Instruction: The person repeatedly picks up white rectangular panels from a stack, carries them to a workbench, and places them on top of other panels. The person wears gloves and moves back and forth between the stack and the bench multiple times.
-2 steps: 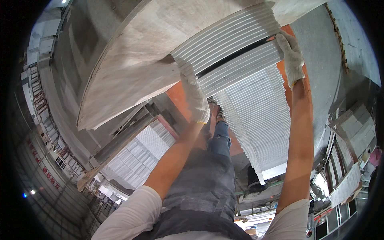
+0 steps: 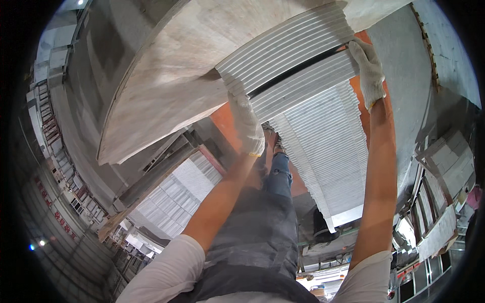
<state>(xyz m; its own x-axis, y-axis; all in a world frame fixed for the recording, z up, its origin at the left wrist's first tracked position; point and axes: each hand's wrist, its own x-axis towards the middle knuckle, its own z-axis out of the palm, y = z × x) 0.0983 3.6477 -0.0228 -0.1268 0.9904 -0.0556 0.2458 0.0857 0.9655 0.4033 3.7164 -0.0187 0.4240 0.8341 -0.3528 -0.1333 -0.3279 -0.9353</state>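
Okay so, the pale wooden table point(image 2: 166, 91) is the biggest thing ahead, with plenty of bare wood left of the ridged sheet point(image 2: 288, 43) lying on it. Nearer me there's a jagged-edged ridged pile point(image 2: 323, 146) between my arms. Right arm point(image 2: 380, 177) reaches nearly straight out, left arm point(image 2: 217, 202) slants inward. The narrower ridged strip point(image 2: 305, 86) sits between sheet and pile, a thin black gap point(image 2: 295, 71) along its far edge. Gloved left hand point(image 2: 247, 123) grips its left end; gloved right hand point(image 2: 369, 69) is curled over the right end, fingertips by the gap.
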